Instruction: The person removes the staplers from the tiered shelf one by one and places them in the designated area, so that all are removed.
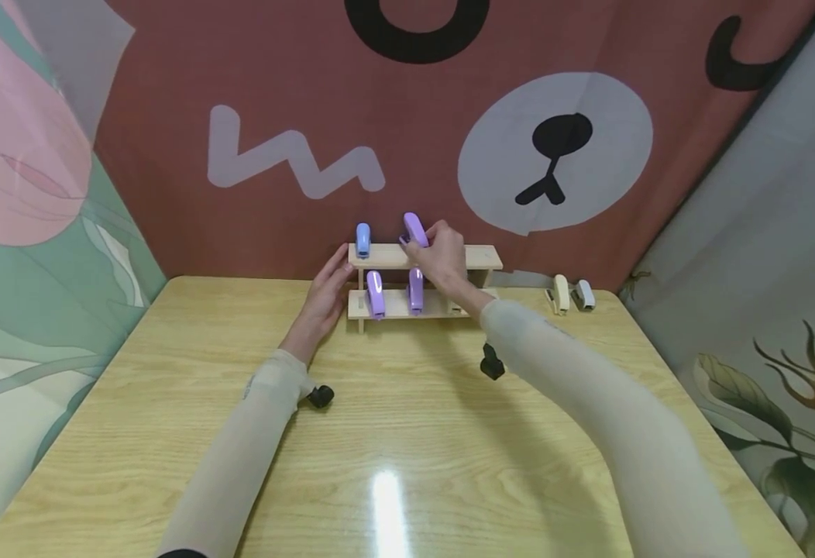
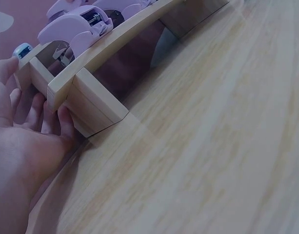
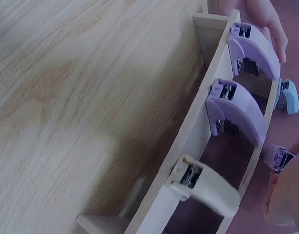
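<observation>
A two-tier wooden rack point(image 1: 388, 256) stands at the back of the table. My right hand point(image 1: 445, 256) pinches a purple stapler point(image 1: 415, 228) at the upper board, tilted, with its lower end hidden by the fingers. Against the rack's left end rests my left hand point(image 1: 324, 297), its fingertips touching the wood. A blue stapler point(image 1: 362, 239) stands at the upper board's left. On the lower board are two purple staplers, a left one point(image 1: 376, 294) and a middle one point(image 1: 416, 291). The right wrist view also shows a cream stapler point(image 3: 212, 191) there, mostly hidden by my right arm in the head view.
To the right of the rack, a cream stapler point(image 1: 561, 295) and a whitish stapler point(image 1: 584, 296) stand on the wooden table point(image 1: 296, 473). A brown printed curtain point(image 1: 275, 232) hangs close behind the rack. Each wrist wears a small black device.
</observation>
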